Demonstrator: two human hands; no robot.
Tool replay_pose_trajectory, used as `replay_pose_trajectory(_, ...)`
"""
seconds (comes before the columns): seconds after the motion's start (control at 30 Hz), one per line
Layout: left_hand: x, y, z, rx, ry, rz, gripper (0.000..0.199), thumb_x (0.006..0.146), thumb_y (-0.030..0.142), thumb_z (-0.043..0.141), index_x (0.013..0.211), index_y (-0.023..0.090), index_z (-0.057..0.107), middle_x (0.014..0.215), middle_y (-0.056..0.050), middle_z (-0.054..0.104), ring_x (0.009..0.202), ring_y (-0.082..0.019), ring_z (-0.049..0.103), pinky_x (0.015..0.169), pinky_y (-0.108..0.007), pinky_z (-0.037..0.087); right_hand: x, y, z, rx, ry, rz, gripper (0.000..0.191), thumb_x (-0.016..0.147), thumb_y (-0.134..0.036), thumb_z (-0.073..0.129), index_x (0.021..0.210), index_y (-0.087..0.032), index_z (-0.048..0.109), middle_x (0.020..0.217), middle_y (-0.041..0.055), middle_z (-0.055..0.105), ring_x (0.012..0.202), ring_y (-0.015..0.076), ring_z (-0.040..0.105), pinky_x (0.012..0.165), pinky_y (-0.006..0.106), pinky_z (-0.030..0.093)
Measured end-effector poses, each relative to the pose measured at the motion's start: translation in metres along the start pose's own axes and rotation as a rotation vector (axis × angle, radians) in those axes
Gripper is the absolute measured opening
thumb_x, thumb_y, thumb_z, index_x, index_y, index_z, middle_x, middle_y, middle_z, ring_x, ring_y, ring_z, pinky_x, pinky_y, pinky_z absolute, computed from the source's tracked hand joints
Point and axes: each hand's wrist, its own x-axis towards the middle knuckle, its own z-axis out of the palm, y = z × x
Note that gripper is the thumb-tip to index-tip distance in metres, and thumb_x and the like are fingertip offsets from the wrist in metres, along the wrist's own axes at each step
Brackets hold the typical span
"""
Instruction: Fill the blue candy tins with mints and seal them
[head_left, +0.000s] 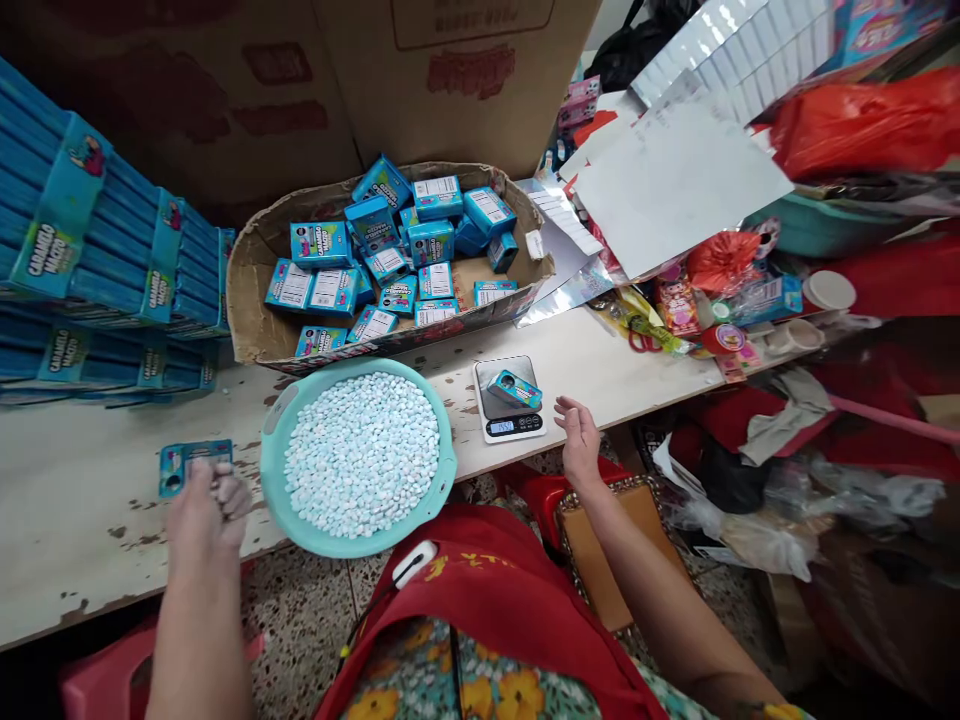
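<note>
My left hand (208,515) is closed, with curled, blurred fingers, at the near edge of a flat blue box (172,470) on the table. What it holds is unclear. A turquoise basin (271,470) to its right contains many small pale candies (364,455). On a small digital scale (484,400) lies a blue candy box (517,388) with a round dark opening. My right hand (579,435) is just right of the scale, fingers slightly bent and apart, touching nothing.
Behind the basin stands a cut-down cardboard box (251,310) of blue candy boxes (319,243). Blue packs (52,230) are stacked at the left. White sheets (675,180), red plastic (862,125) and small packets (679,305) clutter the right. A red stool (540,500) stands below the table.
</note>
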Motion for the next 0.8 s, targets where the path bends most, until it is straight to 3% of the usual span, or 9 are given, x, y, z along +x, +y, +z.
replay_pose_trajectory(0.1, -0.013, 0.009, 0.056, -0.446, -0.112, -0.239, 0.037, 0.095, 0.038, 0.036, 0.065, 0.017, 0.042, 0.044, 0.004, 0.038, 0.034, -0.005, 0.033, 0.030, -0.015, 0.024, 0.000, -0.006, 0.006, 0.016, -0.032, -0.058, 0.048, 0.089, -0.053, 0.041, 0.116, -0.016, 0.055, 0.119, 0.0138, 0.060, 0.106, 0.0243, 0.059, 0.089, 0.045, 0.048)
replay_pose_trajectory(0.23, -0.020, 0.007, 0.115, -0.567, -0.202, -0.366, 0.031, 0.096, 0.033, 0.036, 0.071, 0.017, 0.046, 0.050, 0.004, 0.043, 0.035, -0.005, 0.037, 0.031, -0.015, 0.027, 0.007, -0.014, 0.013, -0.016, -0.090, -0.214, 0.048, 0.089, -0.053, 0.040, 0.119, -0.017, 0.054, 0.119, 0.0126, 0.059, 0.110, 0.0248, 0.056, 0.091, 0.045, 0.046)
replay_pose_trajectory(0.37, -0.024, -0.007, 0.148, -0.522, -0.179, -0.373, 0.027, 0.089, 0.036, 0.052, 0.071, 0.016, 0.045, 0.056, 0.003, 0.049, 0.039, -0.004, 0.042, 0.034, -0.013, 0.029, 0.017, -0.026, 0.029, -0.129, -0.128, -0.312, 0.056, 0.075, -0.049, 0.064, 0.120, -0.018, 0.053, 0.120, 0.0120, 0.056, 0.111, 0.0256, 0.054, 0.091, 0.042, 0.046)
replay_pose_trajectory(0.47, -0.035, -0.008, 0.164, -0.470, -0.164, -0.366, 0.033, 0.084, 0.041, 0.060, 0.068, 0.016, 0.044, 0.047, 0.007, 0.040, 0.035, -0.003, 0.036, 0.032, -0.013, 0.024, 0.017, -0.048, 0.046, -0.240, -0.130, -0.324, 0.046, 0.069, -0.044, 0.072, 0.106, -0.018, 0.060, 0.101, 0.0083, 0.061, 0.097, 0.0240, 0.058, 0.087, 0.040, 0.047)
replay_pose_trajectory(0.53, -0.049, 0.002, 0.174, -0.465, -0.193, -0.315, 0.037, 0.082, 0.045, 0.061, 0.066, 0.017, 0.044, 0.043, 0.009, 0.032, 0.032, -0.003, 0.029, 0.031, -0.014, 0.019, 0.009, -0.073, 0.057, -0.248, -0.174, -0.372, 0.038, 0.072, -0.043, 0.071, 0.101, -0.020, 0.062, 0.094, 0.0060, 0.062, 0.091, 0.0224, 0.059, 0.084, 0.038, 0.048)
replay_pose_trajectory(0.6, -0.065, 0.018, 0.184, -0.504, -0.206, -0.175, 0.039, 0.079, 0.048, 0.063, 0.065, 0.017, 0.044, 0.043, 0.009, 0.032, 0.032, -0.003, 0.028, 0.032, -0.015, 0.019, -0.005, -0.102, 0.070, -0.228, -0.293, -0.466, 0.036, 0.074, -0.040, 0.071, 0.105, -0.023, 0.062, 0.098, 0.0055, 0.062, 0.093, 0.0224, 0.059, 0.084, 0.037, 0.048)
replay_pose_trajectory(0.7, -0.084, 0.040, 0.198, -0.559, -0.161, 0.103, 0.041, 0.076, 0.050, 0.065, 0.063, 0.017, 0.046, 0.047, 0.007, 0.038, 0.037, -0.003, 0.035, 0.035, -0.016, 0.024, -0.031, -0.138, 0.092, -0.226, -0.524, -0.594, 0.035, 0.075, -0.036, 0.071, 0.107, -0.026, 0.061, 0.099, 0.0055, 0.064, 0.095, 0.0242, 0.059, 0.084, 0.039, 0.047)
replay_pose_trajectory(0.8, -0.088, 0.046, 0.206, -0.505, -0.063, 0.315, 0.042, 0.078, 0.050, 0.063, 0.059, 0.016, 0.047, 0.051, 0.004, 0.044, 0.045, -0.006, 0.046, 0.044, -0.019, 0.036, -0.050, -0.154, 0.116, -0.260, -0.632, -0.654, 0.035, 0.074, -0.032, 0.072, 0.107, -0.025, 0.062, 0.096, 0.0058, 0.066, 0.093, 0.0260, 0.059, 0.082, 0.040, 0.046)
